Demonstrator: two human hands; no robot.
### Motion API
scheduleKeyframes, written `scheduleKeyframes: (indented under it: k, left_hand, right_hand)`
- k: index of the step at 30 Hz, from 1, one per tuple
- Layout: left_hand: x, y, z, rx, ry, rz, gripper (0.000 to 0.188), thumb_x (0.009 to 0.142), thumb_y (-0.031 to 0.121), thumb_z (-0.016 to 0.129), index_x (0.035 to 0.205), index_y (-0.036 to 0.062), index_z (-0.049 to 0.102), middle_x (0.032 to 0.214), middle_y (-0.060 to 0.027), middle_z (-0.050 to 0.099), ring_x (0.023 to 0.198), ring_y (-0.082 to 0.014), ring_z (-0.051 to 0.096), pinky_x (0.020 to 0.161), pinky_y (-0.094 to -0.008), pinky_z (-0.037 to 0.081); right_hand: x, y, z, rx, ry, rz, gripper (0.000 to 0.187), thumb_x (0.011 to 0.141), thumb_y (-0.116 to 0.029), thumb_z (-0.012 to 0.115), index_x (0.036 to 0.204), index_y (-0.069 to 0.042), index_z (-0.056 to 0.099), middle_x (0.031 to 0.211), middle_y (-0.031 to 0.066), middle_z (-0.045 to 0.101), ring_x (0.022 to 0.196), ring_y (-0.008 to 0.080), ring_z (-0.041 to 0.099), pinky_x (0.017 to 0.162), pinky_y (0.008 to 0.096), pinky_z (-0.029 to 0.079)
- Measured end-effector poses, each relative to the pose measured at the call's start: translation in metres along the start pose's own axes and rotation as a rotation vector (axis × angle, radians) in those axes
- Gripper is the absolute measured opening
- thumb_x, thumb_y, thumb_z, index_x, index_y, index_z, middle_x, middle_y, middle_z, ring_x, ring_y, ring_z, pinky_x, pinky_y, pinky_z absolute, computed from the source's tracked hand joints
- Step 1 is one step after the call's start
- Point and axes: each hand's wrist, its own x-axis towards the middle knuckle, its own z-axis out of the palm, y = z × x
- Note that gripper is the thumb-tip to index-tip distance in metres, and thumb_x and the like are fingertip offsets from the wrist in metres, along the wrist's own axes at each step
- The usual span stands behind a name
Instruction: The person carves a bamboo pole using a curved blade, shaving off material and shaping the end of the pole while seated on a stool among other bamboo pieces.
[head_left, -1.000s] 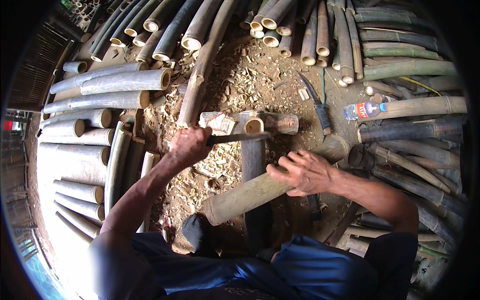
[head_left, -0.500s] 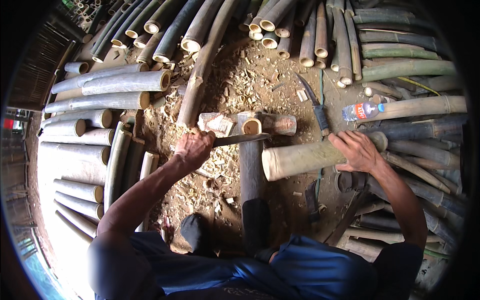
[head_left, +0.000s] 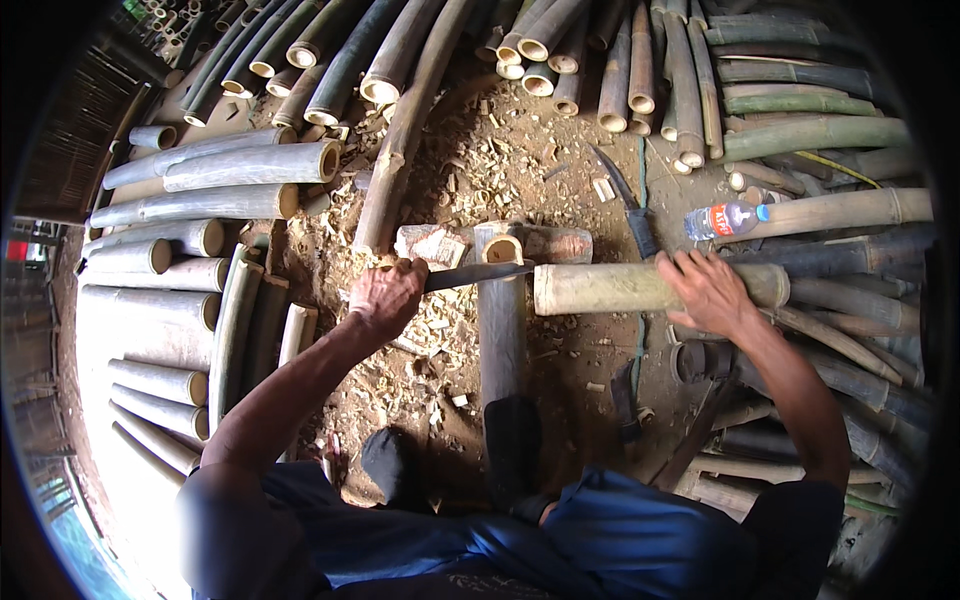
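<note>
1. Ground (head_left: 575,425): strewn with shavings; dark bamboo post (head_left: 503,345) near its middle.
2. Pale bamboo section (head_left: 600,289): over the ground, right of the post's open end. Right hand (head_left: 712,292) curled over it, right of centre. Likely stiff, fairly light, apt to roll; grip round the middle.
3. Knife (head_left: 472,277): left hand (head_left: 388,298) wrapped round its handle. Looks rigid; handle only.
</note>
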Motion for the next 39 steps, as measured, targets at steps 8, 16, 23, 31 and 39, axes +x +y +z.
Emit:
scheduleKeyframes:
  k: [8,16,23,31,39]
  left_hand:
    - [0.016,-0.015,0.002,0.028,-0.053,0.086,0.005,0.098,0.006,0.055,0.101,0.0052,0.06,0.077,-0.0143,0.067,0.068,-0.0256,0.07,0.056,-0.0453,0.056]
    - [0.039,-0.023,-0.052,-0.571,-0.103,0.353,0.031,0.091,0.034,0.079,0.093,0.0024,0.079,0.069,-0.0085,0.071,0.061,-0.0166,0.065,0.059,-0.0351,0.052]
    - [0.043,-0.014,-0.053,-0.377,0.089,0.292,0.041,0.101,0.039,0.066,0.084,0.0027,0.077,0.061,-0.0139,0.066,0.053,-0.0257,0.064,0.057,-0.0425,0.049]
    - [0.05,-0.022,-0.035,-0.319,0.131,0.258,0.046,0.095,0.049,0.07,0.083,0.0058,0.079,0.06,-0.0133,0.068,0.054,-0.029,0.067,0.056,-0.0429,0.053]
    - [0.053,-0.025,-0.036,-0.385,0.077,0.255,0.044,0.094,0.049,0.072,0.09,0.0065,0.081,0.064,-0.0154,0.069,0.056,-0.0304,0.068,0.058,-0.0449,0.054]
  right_hand:
    - [0.002,0.003,0.015,0.012,0.047,0.071,0.087,0.064,-0.027,0.094,0.134,-0.003,0.048,0.108,0.0156,0.062,0.1,0.0351,0.067,0.087,0.0482,0.056]
    - [0.007,-0.03,-0.002,0.692,0.248,0.526,0.081,0.075,-0.024,0.083,0.139,0.003,0.04,0.106,0.0338,0.066,0.1,0.0485,0.068,0.085,0.052,0.054]
    - [0.001,-0.05,0.014,0.876,0.301,0.551,0.106,0.08,-0.031,0.082,0.15,0.022,0.021,0.143,0.0409,0.045,0.136,0.0418,0.05,0.115,0.0428,0.039]
    - [0.019,-0.057,-0.013,0.895,-0.126,0.593,0.104,0.076,-0.023,0.083,0.154,0.013,0.024,0.137,0.0373,0.054,0.125,0.0392,0.061,0.107,0.0441,0.047]
    - [0.023,-0.059,-0.007,0.843,-0.114,0.606,0.094,0.076,-0.028,0.083,0.148,0.009,0.035,0.122,0.0349,0.064,0.109,0.044,0.068,0.093,0.0465,0.052]
